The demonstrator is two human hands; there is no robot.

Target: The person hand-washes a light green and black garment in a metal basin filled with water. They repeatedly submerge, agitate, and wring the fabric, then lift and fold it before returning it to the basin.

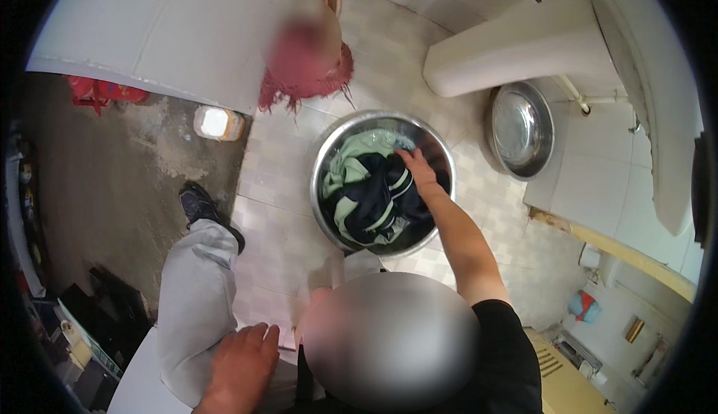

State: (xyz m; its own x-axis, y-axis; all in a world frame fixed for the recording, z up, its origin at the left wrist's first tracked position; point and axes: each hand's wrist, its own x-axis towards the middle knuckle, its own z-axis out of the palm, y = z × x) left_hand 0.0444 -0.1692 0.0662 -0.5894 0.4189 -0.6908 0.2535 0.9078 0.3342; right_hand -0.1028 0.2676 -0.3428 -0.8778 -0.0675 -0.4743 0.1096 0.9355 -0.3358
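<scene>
A round metal basin [323, 223] stands on the tiled floor in front of me. Inside it lies a wet-looking heap of clothes: a dark garment with pale stripes [374, 197] and a light green garment [345, 166]. My right hand [420, 172] reaches into the basin's right side, its fingers apart and touching the dark cloth; the fingertips are partly hidden. On my left thigh, over grey trousers [196, 287], rests my left hand [250, 358], open and flat with nothing in it.
A red mop head [307, 59] hangs beyond the basin. To the right, a second metal basin [521, 131] leans near a white pedestal [516, 44]. A white-topped container [218, 124] stands on the darker floor at left, past the tile edge by my shoe [199, 203].
</scene>
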